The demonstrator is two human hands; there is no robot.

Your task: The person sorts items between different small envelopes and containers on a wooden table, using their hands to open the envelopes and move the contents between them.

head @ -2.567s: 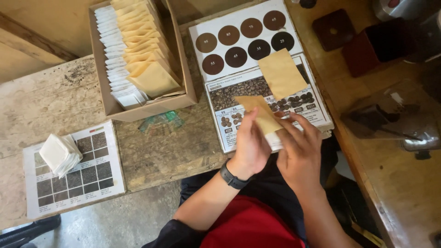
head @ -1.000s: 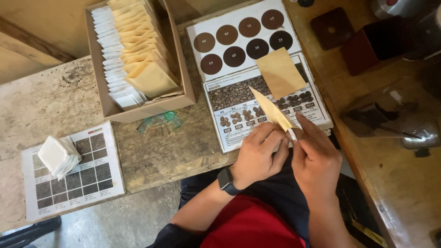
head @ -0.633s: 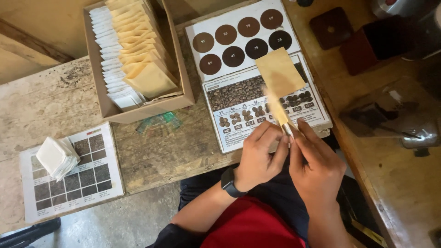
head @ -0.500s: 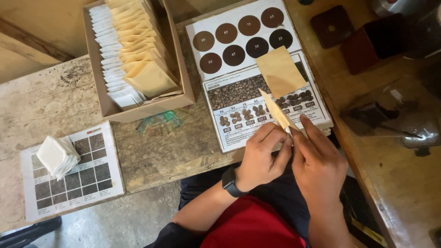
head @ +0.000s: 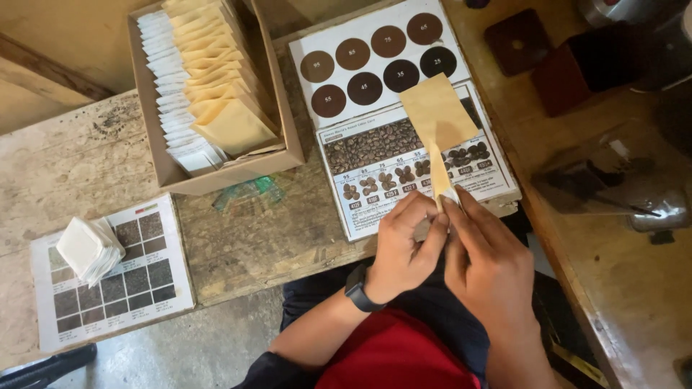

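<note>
Tan paper envelope (head: 438,169), seen edge-on and upright, is pinched by both hands (head: 450,248).

Seen from above, a left hand (head: 405,243) and right hand (head: 484,253) meet at the near edge of a printed colour chart (head: 389,101), pinching a thin tan paper packet (head: 440,173) edge-on. A flat tan packet (head: 436,115) lies on the chart. Left of the chart sits a cardboard box (head: 155,137) of upright packets.
</note>
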